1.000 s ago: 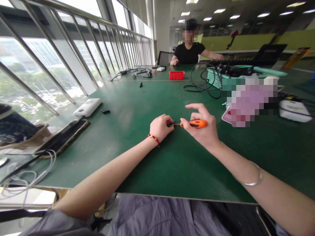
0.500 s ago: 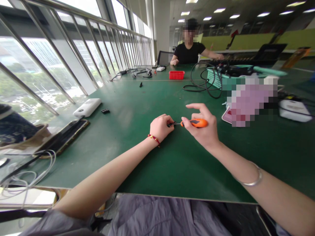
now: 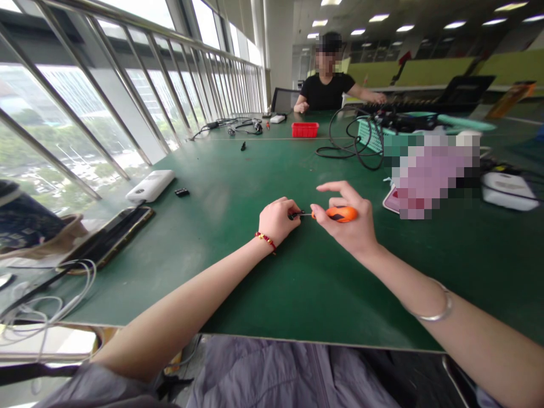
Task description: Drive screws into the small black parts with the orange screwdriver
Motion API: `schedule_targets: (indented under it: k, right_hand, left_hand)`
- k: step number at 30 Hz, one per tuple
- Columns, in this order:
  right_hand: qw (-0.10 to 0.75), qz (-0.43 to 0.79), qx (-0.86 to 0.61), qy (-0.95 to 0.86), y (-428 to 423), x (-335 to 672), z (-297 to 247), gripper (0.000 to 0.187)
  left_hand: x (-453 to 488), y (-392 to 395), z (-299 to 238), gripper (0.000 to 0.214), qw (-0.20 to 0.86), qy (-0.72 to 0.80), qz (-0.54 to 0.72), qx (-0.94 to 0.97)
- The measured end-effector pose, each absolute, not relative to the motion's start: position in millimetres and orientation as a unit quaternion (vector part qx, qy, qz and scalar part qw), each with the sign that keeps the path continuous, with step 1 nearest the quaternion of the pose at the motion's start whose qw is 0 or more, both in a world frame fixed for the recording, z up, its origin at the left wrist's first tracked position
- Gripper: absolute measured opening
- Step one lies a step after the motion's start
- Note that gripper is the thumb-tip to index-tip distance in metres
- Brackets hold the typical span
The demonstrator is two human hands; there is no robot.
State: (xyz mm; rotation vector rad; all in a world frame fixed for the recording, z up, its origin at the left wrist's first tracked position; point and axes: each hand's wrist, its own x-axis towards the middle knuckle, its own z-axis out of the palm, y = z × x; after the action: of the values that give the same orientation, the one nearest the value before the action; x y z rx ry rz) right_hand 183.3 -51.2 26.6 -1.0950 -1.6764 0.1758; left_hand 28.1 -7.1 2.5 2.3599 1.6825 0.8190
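The head camera looks down at a green table (image 3: 238,283). 2 bare arms reach in from the bottom, and the hands meet near the middle.

The left hand (image 3: 278,221) wears a red bead band (image 3: 266,239) on the wrist. Its fingers are curled tight, pinching a small black part (image 3: 294,215) that rests on the table. The part is tiny and mostly hidden, so I cannot tell what it is.

At 3 o'clock from that hand is the right hand (image 3: 351,226), with a silver bangle (image 3: 437,309) on its arm. It grips a screwdriver (image 3: 340,213) with an orange handle between thumb and middle fingers. The pointer finger sticks out straight, off the tool. The thin metal tip points to 9 o'clock and touches the black part.

At 12 o'clock from the hands, far off, sits a red tray (image 3: 305,130). I cannot tell what is in it. At 1 o'clock is a teal basket (image 3: 369,136) with black cables (image 3: 348,148) looping in front of it. What is inside is hard to see.

At 10 o'clock lie a white power bank (image 3: 151,186) and a little black piece (image 3: 182,192) just beside it. At 9 o'clock is a phone (image 3: 111,235), and white cords (image 3: 42,306) lie at 8 o'clock.

A person in a black shirt (image 3: 327,90) sits at the far end.
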Motion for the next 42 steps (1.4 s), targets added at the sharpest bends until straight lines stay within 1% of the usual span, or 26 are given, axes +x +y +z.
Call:
schedule_targets:
  k: [2,4,5,9,11,12,13,15,16,19,22,24,42]
  right_hand:
    - [0.519,0.086,-0.464,-0.713,-53.8,183.0,28.4,0.016]
    - [0.52,0.083,-0.452,-0.721,-53.4,183.4,29.0,0.014]
    - [0.528,0.076,-0.438,-0.724,-52.1,183.8,28.7,0.019]
    - [0.581,0.038,-0.379,-0.72,-45.7,184.9,25.5,0.053]
    - [0.576,0.042,-0.399,-0.712,-45.1,184.9,24.5,0.058]
    - [0.564,0.052,-0.419,-0.709,-45.7,184.9,24.5,0.055]
    - [0.549,0.065,-0.435,-0.71,-46.8,184.8,24.9,0.046]
    - [0.522,0.086,-0.445,-0.723,-49.5,185.0,26.2,0.019]
    - [0.517,0.092,-0.439,-0.729,-50.5,185.3,27.1,0.011]
    - [0.542,0.086,-0.426,-0.719,-50.8,187.2,29.4,0.021]
    - [0.579,0.086,-0.44,-0.681,-47.6,189.9,30.5,0.022]
    - [0.587,0.092,-0.446,-0.669,-45.5,191.2,30.8,0.022]
    - [0.582,0.118,-0.46,-0.661,-42.1,192.0,30.5,0.019]
  left_hand:
    - [28.0,-6.9,2.9,0.009,0.067,0.558,0.269,0.782]
    - [28.0,-7.1,3.4,0.01,0.073,0.56,0.265,0.782]
    - [28.1,-7.2,3.5,0.01,0.077,0.561,0.263,0.781]
    - [28.0,-7.3,2.8,0.01,0.074,0.561,0.266,0.78]
    - [27.8,-7.0,2.0,0.009,0.069,0.557,0.271,0.782]
    - [27.7,-6.8,1.8,0.01,0.068,0.555,0.271,0.783]
    - [27.7,-6.7,1.8,0.01,0.069,0.556,0.27,0.783]
    - [27.8,-6.9,2.2,0.01,0.071,0.559,0.267,0.782]
    - [27.9,-7.0,2.5,0.011,0.072,0.56,0.267,0.781]
    - [27.9,-7.8,3.4,0.012,0.076,0.559,0.267,0.782]
    - [27.4,-8.3,3.6,0.014,0.08,0.557,0.265,0.783]
    - [27.0,-8.3,3.6,0.014,0.082,0.555,0.266,0.784]
    - [27.2,-8.6,5.1,0.013,0.084,0.554,0.265,0.785]
